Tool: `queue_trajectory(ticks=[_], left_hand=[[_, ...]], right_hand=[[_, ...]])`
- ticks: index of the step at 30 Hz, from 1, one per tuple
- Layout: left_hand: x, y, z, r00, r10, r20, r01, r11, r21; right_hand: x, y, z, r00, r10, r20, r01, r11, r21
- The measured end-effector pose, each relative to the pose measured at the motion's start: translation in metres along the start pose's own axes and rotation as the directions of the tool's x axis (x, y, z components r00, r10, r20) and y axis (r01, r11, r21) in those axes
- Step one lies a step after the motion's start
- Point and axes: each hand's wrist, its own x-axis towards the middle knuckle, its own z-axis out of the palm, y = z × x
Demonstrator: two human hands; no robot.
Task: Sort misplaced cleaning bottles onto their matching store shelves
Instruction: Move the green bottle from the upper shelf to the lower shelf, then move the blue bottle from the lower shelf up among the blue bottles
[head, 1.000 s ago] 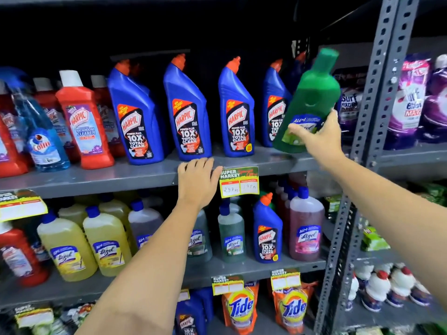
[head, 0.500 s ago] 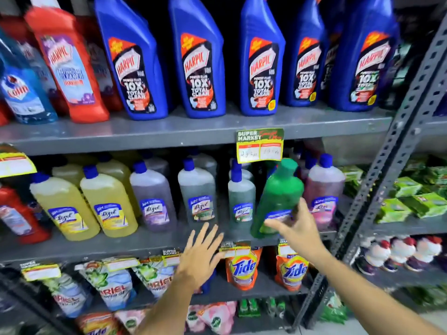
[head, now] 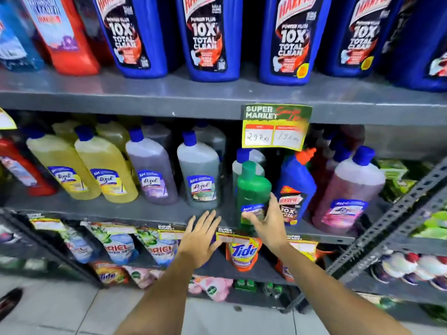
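Head view looks at a grey metal shelf rack, and I use the yellow and green price tag (head: 275, 128) on the edge of the upper shelf (head: 145, 97) as the landmark. Far to the left of the tag, on the middle shelf (head: 96, 210), stand two yellow Lizol bottles (head: 79, 170), and then a purple Lizol bottle (head: 151, 171) and a grey-green Lizol bottle (head: 199, 175), all upright with blue caps. Above the tag, on the upper shelf, stands a row of blue Harpic bottles (head: 210, 37).

Below the tag and a little to the left, the left hand (head: 199, 238) is held flat with the fingers spread, in front of the edge of the middle shelf. It grips nothing. I cannot tell if it touches the shelf edge.

Directly below the tag is the green bottle (head: 252, 189), upright, at the front of the middle shelf. The right hand (head: 268, 222) is wrapped around its lower part, over the label, with the thumb on the front. I cannot tell if the bottle's bottom rests on the shelf.

Just to the right of the green bottle, still under the tag, stands a small blue Harpic bottle (head: 296, 187) with an orange cap. More to the right stands a pink Lizol bottle (head: 348, 192). Under the hands, on the lower shelf, hangs an orange Tide pouch (head: 243, 253).
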Motion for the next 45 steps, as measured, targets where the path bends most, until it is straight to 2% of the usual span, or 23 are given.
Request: queue_trajectory(ticks=[6,15,26,27,29,31,33,35,38,40,43,45], left_hand=[[-0.001,0.002,0.005,0.999,-0.036,0.033,0.036,0.999,0.006],[-0.002,-0.005,0.002,1.000,0.027,-0.001,-0.027,1.000,0.006],[-0.002,-0.006,0.000,0.999,0.043,0.005,-0.043,0.999,0.015],[-0.002,-0.006,0.000,0.999,0.044,0.001,-0.044,0.999,0.018],[-0.002,-0.006,0.000,0.999,0.042,-0.008,-0.042,0.999,0.026],[-0.001,-0.006,0.000,0.999,0.042,-0.016,-0.042,0.999,0.033],[-0.002,-0.006,0.000,0.999,0.040,-0.007,-0.039,0.999,0.035],[-0.002,-0.005,-0.001,0.999,0.034,0.009,-0.035,0.999,0.035],[-0.002,-0.003,-0.004,0.999,0.032,0.012,-0.032,0.999,0.017],[-0.002,-0.003,-0.005,0.999,0.044,0.006,-0.044,0.999,0.011],[-0.001,-0.006,-0.003,0.999,0.052,-0.011,-0.051,0.998,0.031],[-0.001,-0.009,-0.003,0.998,0.067,-0.012,-0.066,0.998,0.012]], right_hand=[[-0.010,0.010,0.006,1.000,0.022,-0.006,-0.022,1.000,0.002],[-0.013,0.018,0.013,0.990,0.140,0.012,-0.140,0.988,-0.060],[-0.022,0.019,0.014,0.989,0.118,-0.093,-0.122,0.992,-0.039],[-0.026,0.015,0.011,0.984,0.112,-0.136,-0.118,0.993,-0.031],[-0.035,0.004,-0.001,0.943,0.040,-0.331,-0.044,0.999,-0.003],[-0.037,-0.009,-0.020,0.837,-0.082,-0.541,0.086,0.996,-0.018],[-0.025,-0.015,-0.041,0.776,-0.168,-0.608,0.129,0.986,-0.107],[-0.007,-0.016,-0.057,0.801,-0.186,-0.569,0.093,0.978,-0.189],[0.013,-0.013,-0.069,0.908,-0.135,-0.397,0.044,0.972,-0.231],[0.022,-0.004,-0.074,0.953,-0.082,-0.293,0.013,0.973,-0.230],[0.029,0.005,-0.081,0.980,0.061,-0.192,-0.090,0.985,-0.146],[0.030,0.008,-0.083,0.971,0.125,-0.205,-0.146,0.985,-0.092]])
